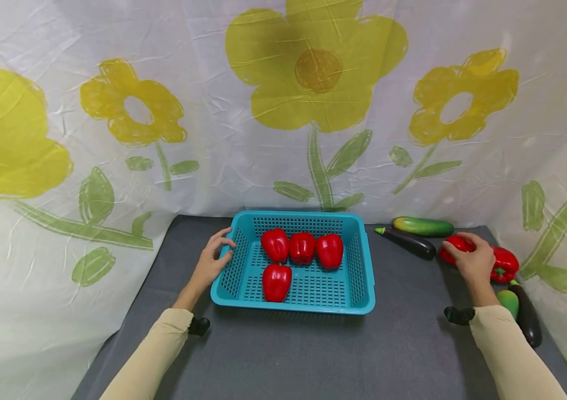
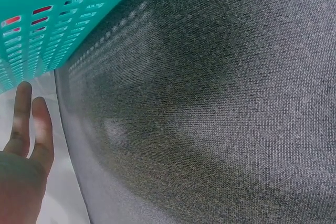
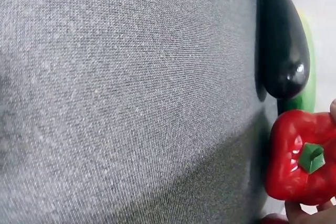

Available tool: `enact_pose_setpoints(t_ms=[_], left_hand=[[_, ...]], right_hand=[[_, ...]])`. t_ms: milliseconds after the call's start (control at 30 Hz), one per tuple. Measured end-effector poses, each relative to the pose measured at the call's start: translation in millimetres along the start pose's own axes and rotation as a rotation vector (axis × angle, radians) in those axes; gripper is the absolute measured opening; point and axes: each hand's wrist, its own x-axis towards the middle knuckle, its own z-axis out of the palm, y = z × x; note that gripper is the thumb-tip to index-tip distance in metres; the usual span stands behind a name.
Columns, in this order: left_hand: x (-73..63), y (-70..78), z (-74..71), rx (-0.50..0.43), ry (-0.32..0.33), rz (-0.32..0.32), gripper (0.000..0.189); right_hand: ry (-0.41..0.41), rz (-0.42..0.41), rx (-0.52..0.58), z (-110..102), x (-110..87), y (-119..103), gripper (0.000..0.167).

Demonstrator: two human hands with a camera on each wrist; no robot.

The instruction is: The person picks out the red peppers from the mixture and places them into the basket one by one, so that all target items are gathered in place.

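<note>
My right hand (image 1: 477, 265) grips a red bell pepper (image 3: 291, 153) at the table's right side, thumb and fingers on opposite sides of it. Its green stem end shows in the right wrist view. Another red bell pepper (image 1: 505, 265) lies just right of that hand. At the blue-green plastic basket (image 1: 293, 309), my left hand (image 1: 206, 268) has its fingertips right at the left rim, fingers loosely bent and apart. Inside the basket, three red bell peppers (image 1: 302, 248) form a back row, and one more bell pepper (image 1: 277, 283) sits in front at left.
Beside the right hand lie an eggplant (image 1: 408, 243) and a yellow-green cucumber (image 1: 424, 226). A second eggplant (image 1: 528, 314) and a green vegetable (image 1: 508, 303) lie near the right edge. A flowered cloth (image 1: 243, 166) hangs behind the grey table (image 1: 293, 355).
</note>
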Motion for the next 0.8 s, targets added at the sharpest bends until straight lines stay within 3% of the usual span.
enact_pose_setpoints(t_ms=[200, 467, 567, 800], left_hand=[[0.2, -1.4, -0.3, -0.004, 0.0, 0.015, 0.013], [0.8, -2.5, -0.1, -0.003, 0.001, 0.007, 0.013], [0.8, -2.0, -0.2, 0.0, 0.001, -0.003, 0.013], [0.8, -0.7, 0.1, -0.006, -0.001, 0.015, 0.013]], right_hand=[[0.047, -0.078, 0.032, -3, 0.2, 1, 0.047], [0.015, 0.029, 0.055, -10, -5.8, -5, 0.062], [-0.003, 0.034, 0.079, -13, -8.0, -6, 0.063], [-0.06, 0.041, 0.23, -20, -10.8, -7, 0.061]])
